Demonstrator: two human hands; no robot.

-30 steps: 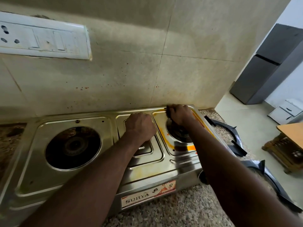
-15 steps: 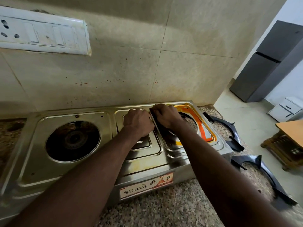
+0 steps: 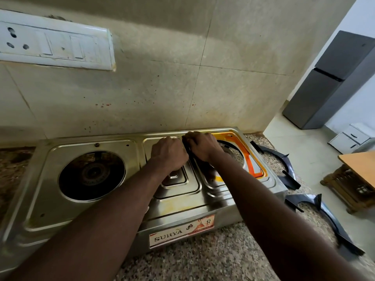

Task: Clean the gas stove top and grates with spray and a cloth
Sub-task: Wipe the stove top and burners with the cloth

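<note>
Right hand [image 3: 203,146] is pinching a dark cloth [image 3: 188,148], mostly hidden, at the right burner well's back corner. Left hand [image 3: 169,153] is resting fisted, seemingly empty, bracing the steel stove [image 3: 50,179]. Best approach: short firm strokes along the pressed ridges holding orange grime. Black angular grates [image 3: 290,182] are lying aside on the speckled granite tabletop [image 3: 203,260].

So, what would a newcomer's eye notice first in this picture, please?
Two hands meet at the middle of the steel stove: the left hand rests as a fist, and the right hand grips what looks like a dark cloth. An orange stain edges the stove's right side. Two dark grates lie on the counter beside it.
</note>
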